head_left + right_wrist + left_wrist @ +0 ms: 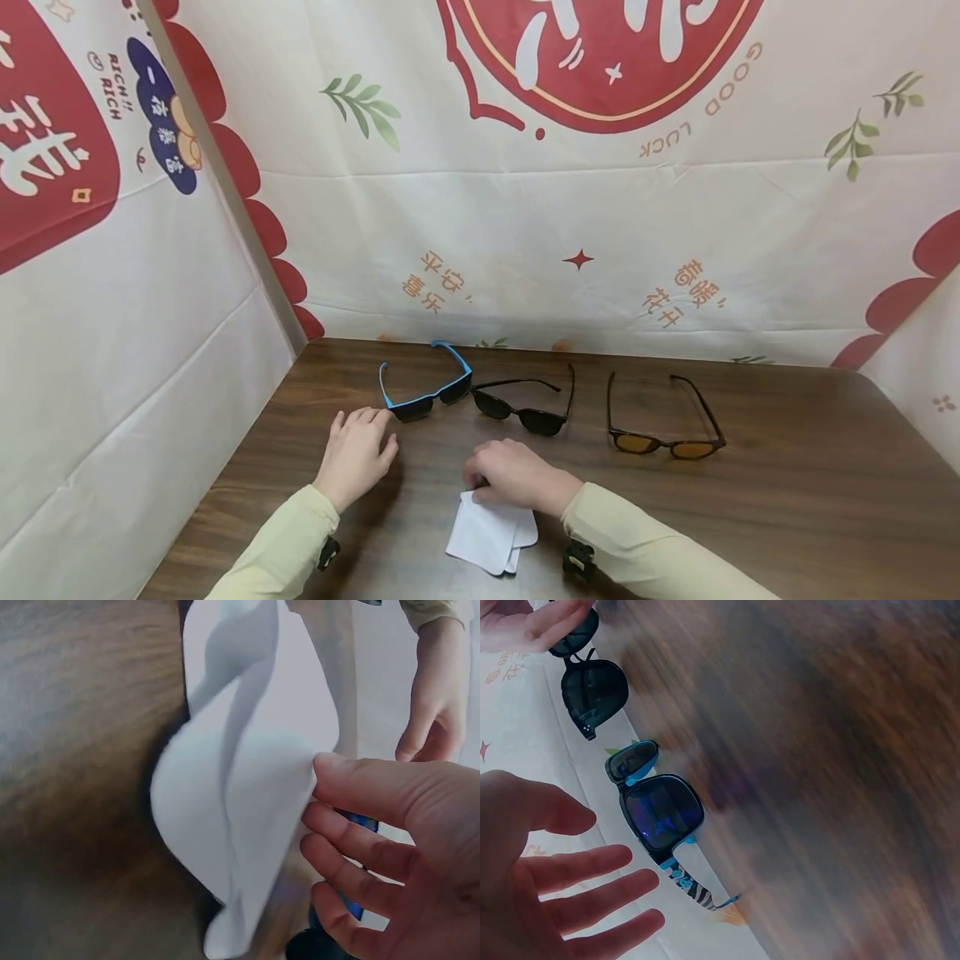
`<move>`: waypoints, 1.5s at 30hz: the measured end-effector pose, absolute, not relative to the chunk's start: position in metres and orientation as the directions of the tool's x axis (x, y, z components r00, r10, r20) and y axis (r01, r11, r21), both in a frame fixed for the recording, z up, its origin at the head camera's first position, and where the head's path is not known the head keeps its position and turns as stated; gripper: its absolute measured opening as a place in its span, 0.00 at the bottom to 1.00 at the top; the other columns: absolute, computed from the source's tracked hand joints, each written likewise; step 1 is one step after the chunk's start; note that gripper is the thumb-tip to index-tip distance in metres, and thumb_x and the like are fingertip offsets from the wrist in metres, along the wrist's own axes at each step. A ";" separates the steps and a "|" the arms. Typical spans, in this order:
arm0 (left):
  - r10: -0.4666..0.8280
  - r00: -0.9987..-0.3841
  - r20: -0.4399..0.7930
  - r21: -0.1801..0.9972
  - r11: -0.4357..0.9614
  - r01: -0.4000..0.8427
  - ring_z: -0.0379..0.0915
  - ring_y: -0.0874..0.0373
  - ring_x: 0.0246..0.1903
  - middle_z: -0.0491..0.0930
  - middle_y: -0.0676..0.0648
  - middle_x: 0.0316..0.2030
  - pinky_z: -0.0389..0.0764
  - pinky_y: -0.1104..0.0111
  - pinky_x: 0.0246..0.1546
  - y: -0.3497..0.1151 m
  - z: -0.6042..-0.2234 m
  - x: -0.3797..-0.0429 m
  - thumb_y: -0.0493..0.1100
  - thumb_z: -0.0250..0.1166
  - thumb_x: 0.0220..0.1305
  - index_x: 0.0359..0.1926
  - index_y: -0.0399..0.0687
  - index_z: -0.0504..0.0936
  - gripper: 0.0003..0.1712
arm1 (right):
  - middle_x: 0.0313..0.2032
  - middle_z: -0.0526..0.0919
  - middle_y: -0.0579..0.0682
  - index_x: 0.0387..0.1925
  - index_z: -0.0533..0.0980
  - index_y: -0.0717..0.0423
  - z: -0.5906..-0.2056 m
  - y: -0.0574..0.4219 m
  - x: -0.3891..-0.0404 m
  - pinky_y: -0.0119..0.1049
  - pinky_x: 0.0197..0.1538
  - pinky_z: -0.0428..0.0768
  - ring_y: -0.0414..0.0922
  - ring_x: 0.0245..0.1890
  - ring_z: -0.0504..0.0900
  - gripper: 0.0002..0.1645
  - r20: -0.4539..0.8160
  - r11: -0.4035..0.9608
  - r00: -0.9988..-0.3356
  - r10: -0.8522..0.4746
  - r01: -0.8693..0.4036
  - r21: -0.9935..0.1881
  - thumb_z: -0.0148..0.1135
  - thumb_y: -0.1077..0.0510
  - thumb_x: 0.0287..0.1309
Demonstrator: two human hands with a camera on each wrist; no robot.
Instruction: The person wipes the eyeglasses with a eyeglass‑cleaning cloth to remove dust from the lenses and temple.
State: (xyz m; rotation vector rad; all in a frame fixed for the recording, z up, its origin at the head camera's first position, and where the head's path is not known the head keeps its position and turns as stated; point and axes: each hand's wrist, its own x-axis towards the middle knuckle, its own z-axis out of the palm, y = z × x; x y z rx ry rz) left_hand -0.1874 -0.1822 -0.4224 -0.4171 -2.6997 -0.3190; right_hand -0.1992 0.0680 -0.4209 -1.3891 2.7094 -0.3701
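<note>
We judge the folded white cloth (483, 535), pinched at its edge by the right hand (516, 475) over the brown wood-grain tabletop (810, 475), light and limp (edges suit gripping), while the left hand (356, 454), fingers apart, holds nothing.

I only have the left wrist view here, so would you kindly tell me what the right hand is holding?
Observer: The right hand is holding a white cloth by its edge.
Operator: Thank you. Are there any glasses besides the blue glasses and black glasses that I can see?
Observer: Yes, the head view shows a third pair, the orange-lensed glasses, lying on the table to the right of the black pair.
</note>
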 end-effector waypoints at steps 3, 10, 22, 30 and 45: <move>0.237 -0.883 0.404 0.159 0.933 0.323 0.75 0.40 0.48 0.82 0.39 0.40 0.62 0.36 0.53 -0.182 -0.423 -0.187 0.39 0.67 0.57 0.43 0.37 0.81 0.13 | 0.22 0.72 0.36 0.23 0.78 0.46 -0.423 0.069 -0.198 0.28 0.29 0.68 0.31 0.24 0.68 0.08 0.061 0.540 -0.572 -0.818 -0.801 -0.258 0.71 0.59 0.52; 0.236 -0.885 0.401 0.156 0.934 0.320 0.76 0.40 0.47 0.82 0.40 0.39 0.62 0.35 0.53 -0.182 -0.425 -0.187 0.39 0.68 0.56 0.42 0.38 0.81 0.13 | 0.26 0.75 0.36 0.27 0.78 0.47 -0.412 0.086 -0.194 0.26 0.31 0.70 0.31 0.26 0.71 0.06 0.152 0.493 -0.550 -0.821 -0.818 -0.296 0.67 0.60 0.56; 0.243 -0.884 0.398 0.158 0.932 0.328 0.76 0.40 0.45 0.82 0.40 0.37 0.62 0.34 0.52 -0.180 -0.425 -0.186 0.38 0.68 0.56 0.40 0.38 0.82 0.11 | 0.34 0.80 0.41 0.32 0.76 0.51 -0.368 0.135 -0.188 0.33 0.39 0.79 0.39 0.35 0.80 0.09 0.350 0.455 -0.620 -0.702 -0.769 -0.450 0.67 0.65 0.55; 0.244 -0.886 0.394 0.152 0.933 0.325 0.76 0.41 0.45 0.82 0.40 0.38 0.62 0.35 0.52 -0.177 -0.423 -0.188 0.38 0.68 0.56 0.39 0.39 0.82 0.11 | 0.41 0.83 0.46 0.32 0.74 0.51 -0.360 0.163 -0.188 0.40 0.44 0.79 0.42 0.41 0.80 0.07 0.322 0.400 -0.758 -0.567 -0.595 -0.697 0.61 0.65 0.62; 0.248 -0.886 0.393 0.146 0.934 0.326 0.76 0.42 0.43 0.82 0.41 0.36 0.62 0.35 0.52 -0.174 -0.425 -0.189 0.39 0.67 0.55 0.37 0.40 0.81 0.09 | 0.36 0.75 0.57 0.38 0.69 0.66 -0.371 0.182 -0.187 0.33 0.34 0.76 0.43 0.33 0.78 0.07 0.179 0.210 -0.849 -0.498 -0.318 -0.925 0.59 0.65 0.63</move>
